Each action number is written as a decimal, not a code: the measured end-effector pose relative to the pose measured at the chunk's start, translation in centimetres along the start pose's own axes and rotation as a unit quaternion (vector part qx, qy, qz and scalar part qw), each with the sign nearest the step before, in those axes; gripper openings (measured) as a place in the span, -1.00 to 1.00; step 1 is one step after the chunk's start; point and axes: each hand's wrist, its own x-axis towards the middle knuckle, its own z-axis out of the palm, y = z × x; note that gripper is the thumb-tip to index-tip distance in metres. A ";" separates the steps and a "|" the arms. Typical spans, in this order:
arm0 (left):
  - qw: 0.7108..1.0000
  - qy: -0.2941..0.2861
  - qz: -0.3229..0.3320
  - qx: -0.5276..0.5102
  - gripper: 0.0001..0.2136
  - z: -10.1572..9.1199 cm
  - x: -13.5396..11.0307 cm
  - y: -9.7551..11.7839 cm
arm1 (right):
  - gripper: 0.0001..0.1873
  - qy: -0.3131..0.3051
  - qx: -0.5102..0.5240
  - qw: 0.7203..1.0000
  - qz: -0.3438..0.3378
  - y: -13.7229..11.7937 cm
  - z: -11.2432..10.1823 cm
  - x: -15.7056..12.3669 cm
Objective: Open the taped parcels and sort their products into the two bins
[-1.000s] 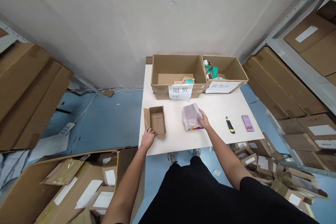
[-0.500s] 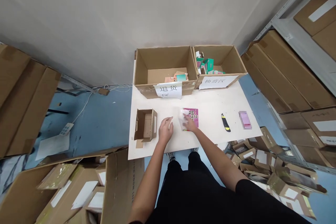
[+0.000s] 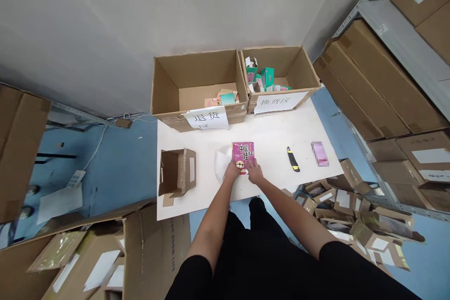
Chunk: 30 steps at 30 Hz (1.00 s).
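Note:
A purple book [image 3: 242, 150] with large Chinese characters and a cartoon face on its cover lies on the white table, in front of my body. My left hand [image 3: 231, 171] grips its lower left corner with curled fingers. At the lower right corner my right hand [image 3: 254, 171] holds the book, its fingertips over the cover. A crumpled, whitish see-through plastic wrap [image 3: 221, 163] lies just left of the book, beside my left hand.
A small opened carton [image 3: 186, 172] stands at the table's left. Two large labelled boxes, a left box [image 3: 172, 121] and a right box [image 3: 309, 85], line the back. Rightward lie a yellow-black box cutter [image 3: 293, 159] and a blurred pink item [image 3: 319, 153]. Cartons crowd the floor.
Both hands have come together at the book's lower corners; the left moved right from the bare table. The whitish wrap, blurred at my right hand before, now lies left of the book. The view has shifted.

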 end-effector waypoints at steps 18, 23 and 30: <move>0.934 -0.116 0.108 -0.320 -0.29 -2.7 -4.3 3.6 | -0.10 -0.013 0.539 0.842 0.017 6.1 -9.6 -1.0; 0.901 -0.167 0.197 -0.348 0.04 -9.0 -8.4 7.3 | -0.19 -0.065 0.622 0.773 -0.107 6.0 -18.8 -3.8; 0.878 -0.094 0.302 -0.360 -0.03 -15.5 -12.6 13.8 | -0.04 -0.114 0.619 0.734 -0.257 4.0 -29.3 -9.0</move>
